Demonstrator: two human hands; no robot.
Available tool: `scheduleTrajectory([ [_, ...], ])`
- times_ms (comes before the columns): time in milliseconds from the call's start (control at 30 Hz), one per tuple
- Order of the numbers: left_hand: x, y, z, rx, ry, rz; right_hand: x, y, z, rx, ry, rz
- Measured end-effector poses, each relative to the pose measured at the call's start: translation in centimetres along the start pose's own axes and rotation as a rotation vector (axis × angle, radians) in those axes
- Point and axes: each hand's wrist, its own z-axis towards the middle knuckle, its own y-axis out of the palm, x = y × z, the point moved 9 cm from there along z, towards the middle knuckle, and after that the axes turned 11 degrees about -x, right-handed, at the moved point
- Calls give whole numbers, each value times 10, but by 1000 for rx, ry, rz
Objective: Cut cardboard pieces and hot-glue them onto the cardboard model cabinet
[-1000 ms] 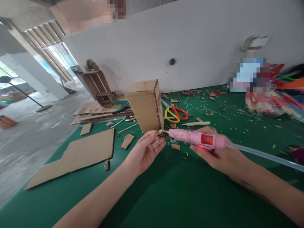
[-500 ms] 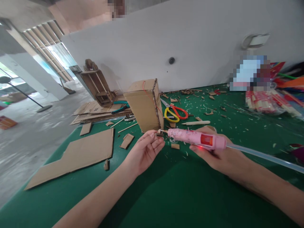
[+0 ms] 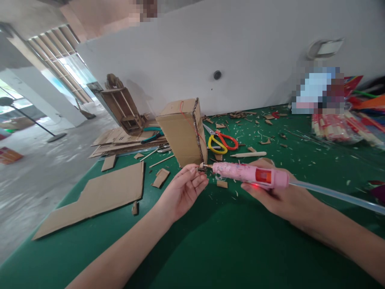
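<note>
My right hand (image 3: 278, 200) is wrapped round a pink hot glue gun (image 3: 240, 172), its red light glowing underneath. A long clear glue stick (image 3: 333, 194) sticks out of the gun's back end. Between the fingertips of my left hand (image 3: 186, 190) is a small piece of cardboard (image 3: 201, 169). The gun's metal nozzle meets or nearly meets this piece; which of the two is too small to tell. Just behind my left fingers stands a tall cardboard box (image 3: 180, 132) with a red string along its top and side.
Scissors (image 3: 221, 142) with yellow and red handles lie right of the box, near a pale wooden stick (image 3: 249, 154). A large cardboard sheet (image 3: 111, 190) lies at left. Pliers (image 3: 152, 135) rest by stacked cardboard. Packaged sticks (image 3: 333, 126) sit at the back right. Scraps litter the green table (image 3: 210, 249).
Hardly anything differs. The glue gun and my right hand have shifted very slightly to the right; my left hand keeps its hold on the small cardboard piece.
</note>
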Motion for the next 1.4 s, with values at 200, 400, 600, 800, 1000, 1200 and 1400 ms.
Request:
scheduleTrajectory([
  [200,-1,0,0,-4,-4,-7,6,1,0,13,43,-19],
  [400,-1,2,0,-38,8,-24,7,5,0,-34,54,4],
  [600,0,0,-1,-3,13,-16,3,6,0,-59,53,50],
  [800,0,-4,0,23,17,18,1,5,0,-46,16,55],
  [1000,-1,-1,2,-26,26,40,-5,3,0,-28,-22,22],
  [1200,-2,-1,2,-19,19,42,-2,7,0,-63,21,18],
  [1400,-1,-4,1,-11,43,6,-8,2,2,-40,-34,17],
])
